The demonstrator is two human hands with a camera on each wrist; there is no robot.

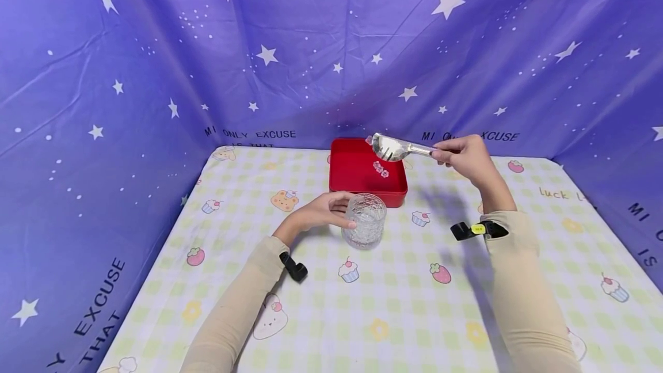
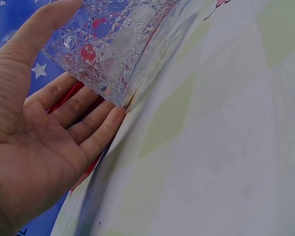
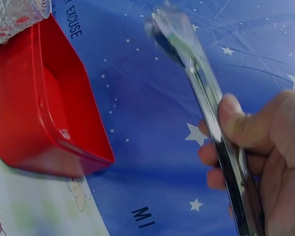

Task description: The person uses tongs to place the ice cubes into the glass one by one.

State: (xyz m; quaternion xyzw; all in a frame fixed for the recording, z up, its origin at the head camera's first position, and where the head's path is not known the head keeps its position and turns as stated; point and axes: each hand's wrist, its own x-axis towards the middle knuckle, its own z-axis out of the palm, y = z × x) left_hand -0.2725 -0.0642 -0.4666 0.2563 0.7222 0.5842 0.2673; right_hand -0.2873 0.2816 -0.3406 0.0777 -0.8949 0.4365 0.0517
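Observation:
My left hand (image 1: 322, 212) holds a clear, textured drinking glass (image 1: 366, 224) from its left side, thumb in front and fingers behind. The glass stands on the table close in front of a red box (image 1: 391, 198). My right hand (image 1: 466, 157) grips metal tongs (image 1: 392, 148) by the handle, raised over the box's right side. At the tongs' tip shows a small clear piece (image 1: 369, 139), blurred in the right wrist view. A few small clear, flower-like pieces (image 1: 380, 170) lie inside the box.
A checked tablecloth (image 1: 311, 315) with printed cupcakes and strawberries covers the table. Blue star-patterned curtains (image 1: 311, 33) hang behind and at both sides, with the box close to the back one. A black wrist strap (image 1: 479, 229) sits on the right sleeve.

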